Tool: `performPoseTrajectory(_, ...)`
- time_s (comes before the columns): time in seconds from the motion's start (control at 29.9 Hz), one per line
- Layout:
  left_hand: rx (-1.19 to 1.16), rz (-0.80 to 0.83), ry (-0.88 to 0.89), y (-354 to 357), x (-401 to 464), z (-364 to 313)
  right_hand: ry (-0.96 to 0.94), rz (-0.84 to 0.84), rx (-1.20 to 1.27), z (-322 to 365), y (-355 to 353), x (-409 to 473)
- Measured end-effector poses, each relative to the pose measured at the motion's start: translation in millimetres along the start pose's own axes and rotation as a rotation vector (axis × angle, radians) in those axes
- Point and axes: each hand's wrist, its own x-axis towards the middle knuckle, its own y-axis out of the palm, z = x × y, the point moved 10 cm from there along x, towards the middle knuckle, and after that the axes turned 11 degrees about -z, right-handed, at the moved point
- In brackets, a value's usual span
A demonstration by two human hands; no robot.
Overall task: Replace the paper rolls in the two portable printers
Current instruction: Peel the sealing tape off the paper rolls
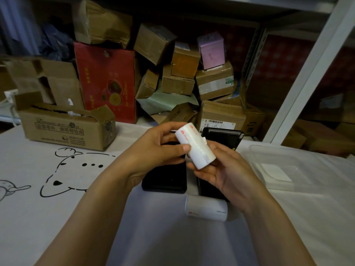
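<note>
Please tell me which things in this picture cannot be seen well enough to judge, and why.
- Left printer, head view: the left hand covers its top, so lid state unknown.
- Right printer: the right hand and held paper roll hide its body.
- Red print on the spare roll: too small.

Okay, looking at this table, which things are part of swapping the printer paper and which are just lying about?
Part of the job:
paper roll in both hands
spare paper roll on the table
left black printer
right black printer, lid open

Just lying about:
cardboard boxes
red fruit box
clear plastic tray
pink box
</note>
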Motion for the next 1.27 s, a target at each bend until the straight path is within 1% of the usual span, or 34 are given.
performPoseTrajectory(0.1,-0.028,-0.014,-0.020,0.4,0.8,2.2,-0.162,-0.089,-0.111,11.9,-5.3,0.3)
performPoseTrajectory(0.3,0.031,-0.012,0.006,1.4,2.0,2.2,-0.343,-0.150,-0.187,27.1,-5.3,-6.4)
performPoseTrajectory(0.4,0.087,0.015,0.002,5.3,2.2,4.8,-0.360,-0.196,-0.249,29.2,-12.0,-4.5)
performPoseTrajectory(0.5,0.131,0.049,0.041,13.0,0.5,3.5,-0.371,-0.218,-0.287,30.0,-15.5,-4.3)
performPoseTrajectory(0.6,0.164,0.059,0.072,17.9,-0.7,2.5,-0.365,-0.249,-0.298,29.0,-20.1,-3.3)
performPoseTrajectory(0.73,0.211,0.051,0.055,18.9,1.1,8.1,-0.393,-0.309,-0.356,29.5,-23.2,-4.2)
performPoseTrajectory(0.9,0.204,0.049,0.051,17.9,2.8,9.5,-0.441,-0.334,-0.409,33.5,-22.1,-5.0)
performPoseTrajectory(1.07,0.241,0.063,0.074,16.7,2.8,7.4,-0.455,-0.267,-0.405,35.1,-16.7,-6.0)
performPoseTrajectory(1.17,0.274,0.065,0.093,19.5,2.6,7.6,-0.481,-0.302,-0.444,35.6,-18.7,-4.7)
performPoseTrajectory(1.27,0.232,0.060,0.071,19.7,2.2,8.6,-0.557,-0.349,-0.512,40.2,-16.6,-6.7)
